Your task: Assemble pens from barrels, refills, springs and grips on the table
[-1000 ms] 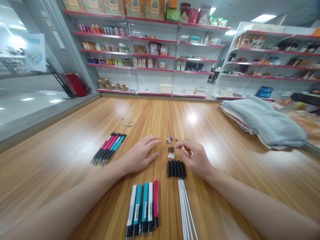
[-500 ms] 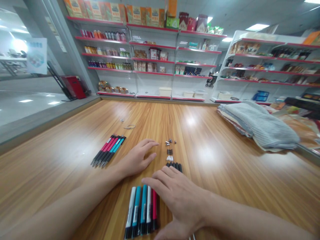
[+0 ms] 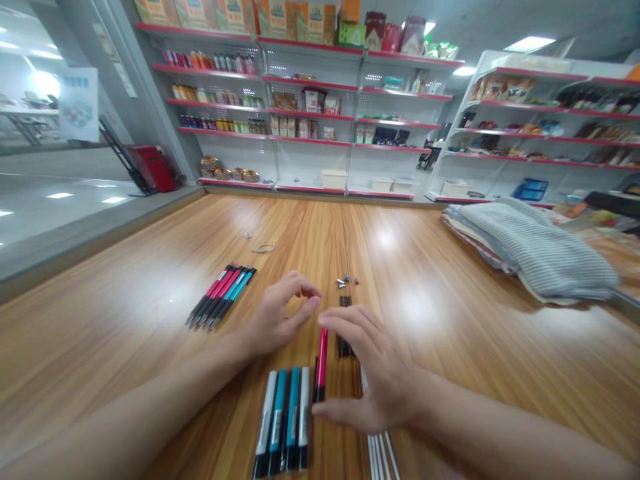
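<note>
My right hand (image 3: pixel 373 370) holds a red pen barrel (image 3: pixel 323 363) with a black end, thumb at its near end and fingers at its far end. My left hand (image 3: pixel 285 313) is loosely curled and holds nothing I can see, with a narrow gap between thumb and fingertips. Several white and blue pen barrels (image 3: pixel 291 413) lie in a row before me, left of the red one. Black rubber grips (image 3: pixel 344 348) are partly hidden behind my right hand. Beyond them are small springs (image 3: pixel 345 301) and metal tips (image 3: pixel 342 283). Thin white refills (image 3: pixel 383 457) stick out below my right hand.
Several assembled red and blue pens (image 3: pixel 223 297) lie side by side at left. Past them are a thin loop (image 3: pixel 263 249) and a small metal piece (image 3: pixel 248 235). Folded striped cloth (image 3: pixel 530 247) lies at right. Stocked shelves (image 3: pixel 310 143) stand behind the wooden table (image 3: pixel 425 267).
My right hand has picked the red barrel from the row's right end and moved it up and right. My left hand's fingers have curled closer to its thumb.
</note>
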Demonstrator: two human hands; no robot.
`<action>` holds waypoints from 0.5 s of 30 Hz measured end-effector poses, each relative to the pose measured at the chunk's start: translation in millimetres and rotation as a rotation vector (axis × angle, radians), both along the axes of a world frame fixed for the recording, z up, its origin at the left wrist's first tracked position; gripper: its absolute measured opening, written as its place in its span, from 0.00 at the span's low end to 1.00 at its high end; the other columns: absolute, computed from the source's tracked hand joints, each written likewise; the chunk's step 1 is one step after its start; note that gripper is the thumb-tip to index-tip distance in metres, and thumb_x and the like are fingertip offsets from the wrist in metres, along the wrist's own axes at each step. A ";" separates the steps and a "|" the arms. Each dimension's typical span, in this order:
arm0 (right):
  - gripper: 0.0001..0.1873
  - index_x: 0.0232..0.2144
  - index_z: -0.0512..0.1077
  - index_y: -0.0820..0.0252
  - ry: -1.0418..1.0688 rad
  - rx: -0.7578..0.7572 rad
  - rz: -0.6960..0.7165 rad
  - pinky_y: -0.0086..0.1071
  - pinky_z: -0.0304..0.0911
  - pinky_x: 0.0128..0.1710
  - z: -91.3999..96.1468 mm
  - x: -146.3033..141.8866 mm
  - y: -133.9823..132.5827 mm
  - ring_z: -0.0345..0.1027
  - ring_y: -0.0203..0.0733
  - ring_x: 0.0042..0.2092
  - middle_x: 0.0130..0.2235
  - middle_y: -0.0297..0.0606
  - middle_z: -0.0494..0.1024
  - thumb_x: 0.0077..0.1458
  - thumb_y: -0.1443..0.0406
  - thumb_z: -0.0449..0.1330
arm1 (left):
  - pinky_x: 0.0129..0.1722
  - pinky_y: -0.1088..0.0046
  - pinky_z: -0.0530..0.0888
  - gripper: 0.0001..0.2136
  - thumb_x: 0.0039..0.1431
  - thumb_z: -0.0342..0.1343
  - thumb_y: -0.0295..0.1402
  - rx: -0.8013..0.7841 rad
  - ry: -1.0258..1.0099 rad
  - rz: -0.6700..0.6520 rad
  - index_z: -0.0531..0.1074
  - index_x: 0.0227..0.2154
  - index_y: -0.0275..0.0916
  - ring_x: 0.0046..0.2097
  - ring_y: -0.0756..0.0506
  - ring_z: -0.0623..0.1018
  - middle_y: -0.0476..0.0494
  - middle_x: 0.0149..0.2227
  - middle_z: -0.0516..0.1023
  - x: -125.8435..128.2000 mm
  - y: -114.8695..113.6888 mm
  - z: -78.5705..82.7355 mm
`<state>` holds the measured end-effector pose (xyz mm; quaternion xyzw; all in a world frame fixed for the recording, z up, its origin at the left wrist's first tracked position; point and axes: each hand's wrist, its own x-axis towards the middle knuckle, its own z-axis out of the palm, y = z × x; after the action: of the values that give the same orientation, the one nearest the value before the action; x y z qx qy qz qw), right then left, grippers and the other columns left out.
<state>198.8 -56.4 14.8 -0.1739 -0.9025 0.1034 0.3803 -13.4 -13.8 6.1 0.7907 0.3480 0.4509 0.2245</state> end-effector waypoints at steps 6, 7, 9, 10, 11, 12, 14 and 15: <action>0.44 0.59 0.54 0.60 0.074 -0.010 -0.160 0.49 0.58 0.55 -4.0 5.4 15.3 0.60 0.53 0.56 0.53 0.49 0.67 0.46 0.53 0.66 | 0.33 0.75 0.67 0.19 0.60 0.55 0.36 -0.707 -0.359 -0.404 0.66 0.52 0.34 0.31 0.51 0.71 0.48 0.28 0.72 12.3 -6.3 0.7; 0.43 0.59 0.54 0.60 0.072 -0.008 -0.164 0.49 0.58 0.56 -4.4 5.4 16.2 0.60 0.53 0.56 0.53 0.48 0.67 0.46 0.53 0.66 | 0.31 0.77 0.67 0.21 0.58 0.57 0.34 -0.764 -0.390 -0.417 0.64 0.54 0.35 0.29 0.52 0.71 0.49 0.27 0.71 13.2 -6.0 -1.0; 0.41 0.58 0.55 0.59 0.064 -0.010 -0.165 0.49 0.58 0.56 -4.4 5.0 16.9 0.60 0.52 0.57 0.54 0.48 0.67 0.47 0.53 0.65 | 0.30 0.78 0.67 0.24 0.56 0.60 0.31 -0.844 -0.439 -0.436 0.63 0.55 0.35 0.28 0.53 0.71 0.48 0.28 0.72 14.0 -5.2 -4.2; 0.40 0.58 0.55 0.59 0.059 -0.015 -0.164 0.49 0.58 0.56 -4.2 4.8 16.9 0.59 0.52 0.57 0.54 0.48 0.67 0.47 0.53 0.65 | 0.31 0.77 0.68 0.24 0.56 0.60 0.30 -0.875 -0.469 -0.448 0.64 0.55 0.35 0.29 0.52 0.72 0.47 0.29 0.72 14.0 -4.7 -5.4; 0.40 0.58 0.55 0.59 0.053 -0.022 -0.165 0.49 0.57 0.57 -3.9 4.8 16.8 0.59 0.52 0.58 0.55 0.47 0.67 0.48 0.54 0.65 | 0.32 0.76 0.70 0.24 0.56 0.60 0.30 -0.906 -0.501 -0.462 0.64 0.55 0.36 0.30 0.52 0.73 0.46 0.30 0.73 13.8 -4.0 -6.1; 0.40 0.58 0.55 0.59 0.048 -0.030 -0.170 0.48 0.56 0.58 -3.7 5.0 16.7 0.58 0.51 0.59 0.56 0.47 0.66 0.48 0.54 0.65 | 0.32 0.75 0.71 0.23 0.56 0.59 0.30 -0.933 -0.532 -0.472 0.63 0.55 0.36 0.30 0.51 0.74 0.44 0.31 0.74 13.2 -3.1 -6.4; 0.41 0.59 0.54 0.59 0.042 -0.044 -0.189 0.49 0.54 0.60 -3.6 5.6 16.8 0.55 0.51 0.60 0.58 0.48 0.63 0.47 0.56 0.65 | 0.31 0.74 0.72 0.22 0.58 0.58 0.30 -0.958 -0.600 -0.457 0.63 0.55 0.37 0.30 0.50 0.76 0.42 0.34 0.75 11.2 -0.2 -5.8; 0.41 0.59 0.54 0.59 0.039 -0.052 -0.203 0.49 0.54 0.60 -3.7 6.0 16.9 0.54 0.52 0.61 0.59 0.48 0.61 0.47 0.56 0.65 | 0.29 0.75 0.72 0.20 0.59 0.57 0.31 -0.956 -0.637 -0.433 0.63 0.54 0.37 0.29 0.50 0.76 0.41 0.35 0.75 9.8 1.8 -5.2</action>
<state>204.8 -39.4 11.1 -0.2720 -0.8697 0.0910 0.4017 -3.7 -12.0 0.9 0.4814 0.2592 0.4031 0.7339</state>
